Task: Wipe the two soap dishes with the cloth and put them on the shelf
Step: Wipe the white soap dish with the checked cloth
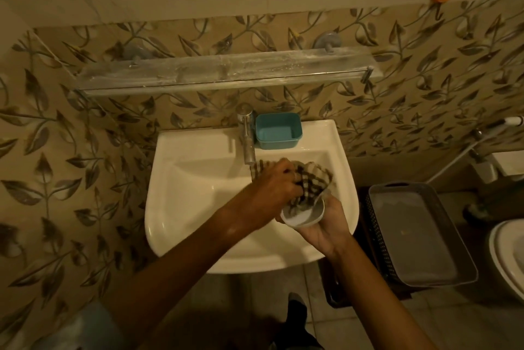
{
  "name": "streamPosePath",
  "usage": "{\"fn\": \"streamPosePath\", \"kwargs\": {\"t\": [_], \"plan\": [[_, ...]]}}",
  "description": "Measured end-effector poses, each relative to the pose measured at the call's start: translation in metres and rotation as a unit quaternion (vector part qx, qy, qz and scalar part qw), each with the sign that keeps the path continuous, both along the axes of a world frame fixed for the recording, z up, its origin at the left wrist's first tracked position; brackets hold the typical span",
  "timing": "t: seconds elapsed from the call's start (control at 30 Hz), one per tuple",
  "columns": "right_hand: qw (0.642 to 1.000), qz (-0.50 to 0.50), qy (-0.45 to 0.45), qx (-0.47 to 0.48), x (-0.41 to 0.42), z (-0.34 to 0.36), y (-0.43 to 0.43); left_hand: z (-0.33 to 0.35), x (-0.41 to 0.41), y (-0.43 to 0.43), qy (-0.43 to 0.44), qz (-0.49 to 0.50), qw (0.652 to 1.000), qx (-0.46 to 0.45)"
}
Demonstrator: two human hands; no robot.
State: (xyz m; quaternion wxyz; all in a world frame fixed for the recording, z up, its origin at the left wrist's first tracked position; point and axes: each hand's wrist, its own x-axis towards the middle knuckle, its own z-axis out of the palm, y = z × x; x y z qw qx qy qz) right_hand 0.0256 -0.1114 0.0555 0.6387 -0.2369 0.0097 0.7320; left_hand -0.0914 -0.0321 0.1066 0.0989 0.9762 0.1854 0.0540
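Here both forearms reach in from the bottom edge over the white sink (181,208). The right hand (326,225) is turned palm up, its fingers curled under a pale soap dish (304,216) held above the sink's right rim. The left hand (273,181) crosses over it, fingers bunched tight around a checked cloth (313,179) and pressing it into that dish. The cloth is blurred and covers much of the dish, so the dish's shape is hard to make out. A blue soap dish (278,131) sits on the sink's back ledge, just beside the tap (247,134). The glass shelf (221,72) runs along the wall above. No writing can be read anywhere.
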Motion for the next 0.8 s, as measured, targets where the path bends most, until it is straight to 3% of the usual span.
{"fn": "streamPosePath", "kwargs": {"t": [0.23, 0.37, 0.43, 0.53, 0.6, 0.7, 0.8], "plan": [[0.981, -0.016, -0.194, -0.011, 0.014, 0.016, 0.012, -0.011, 0.016, -0.001, -0.054, 0.132, 0.989, 0.042], [0.947, -0.009, -0.32, 0.027, 0.023, 0.031, 0.018, -0.011, 0.018, -0.009, -0.017, 0.241, 0.97, -0.036], [0.942, 0.0, -0.335, 0.026, 0.024, 0.035, 0.019, -0.005, 0.015, -0.023, -0.042, 0.207, 0.971, -0.111], [0.928, -0.013, -0.37, 0.039, 0.026, 0.036, 0.018, 0.01, 0.013, -0.048, -0.075, 0.201, 0.938, -0.272], [0.924, -0.019, -0.377, 0.052, 0.023, 0.036, 0.016, 0.019, 0.013, -0.047, -0.057, 0.171, 0.94, -0.289], [0.93, -0.036, -0.361, 0.054, 0.015, 0.03, 0.012, 0.029, 0.004, -0.033, -0.07, 0.176, 0.886, -0.423], [0.942, -0.051, -0.327, 0.058, 0.016, 0.03, 0.012, 0.025, 0.005, -0.03, -0.128, 0.253, 0.784, -0.553]]}}
